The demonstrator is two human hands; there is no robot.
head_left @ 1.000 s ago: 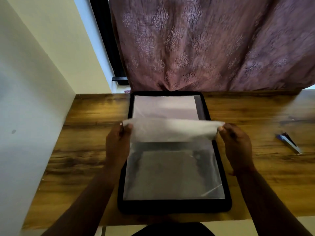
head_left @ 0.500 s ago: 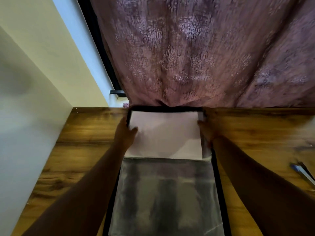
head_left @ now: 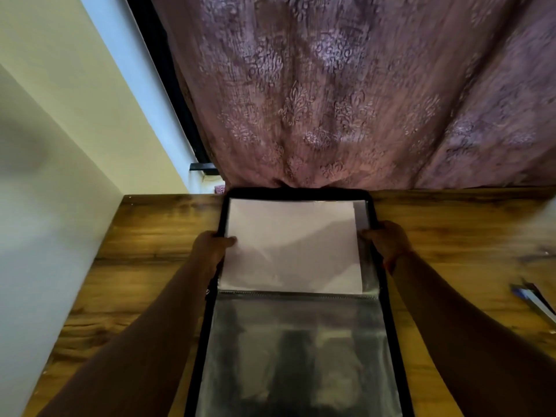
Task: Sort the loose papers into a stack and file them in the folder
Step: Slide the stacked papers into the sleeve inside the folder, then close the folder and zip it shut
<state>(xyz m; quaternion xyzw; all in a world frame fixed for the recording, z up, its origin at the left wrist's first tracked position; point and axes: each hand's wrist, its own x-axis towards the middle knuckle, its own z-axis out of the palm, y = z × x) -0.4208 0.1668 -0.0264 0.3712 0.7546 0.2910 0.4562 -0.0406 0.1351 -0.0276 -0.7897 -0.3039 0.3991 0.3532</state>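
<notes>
Looking down at one black folder (head_left: 379,299) lying open on a wooden surface (head_left: 156,254), far half against a patterned curtain (head_left: 331,94), near half a see-through sleeve with nothing visibly in it. Lying flat in the far half, squared up and apparently under its clear sleeve: white papers (head_left: 293,248), reading as a single neat stack, number of sheets impossible to count. Two bare hands, one at each side edge of that far half. Left hand (head_left: 210,246) with thumb laid across the paper's left edge and fingers out of sight beneath, seemingly a pinching grip on the page. Right hand (head_left: 388,240) curled over the folder's right rim; exact grip unclear, fingertips hidden. No loose sheets anywhere else in view. Judged from this: stacking done, filing all but done, likely remaining only settling the sheets and closing the folder. Off to the right, well apart, one blue-and-white object, perhaps a pen (head_left: 532,300), partly cut off.
</notes>
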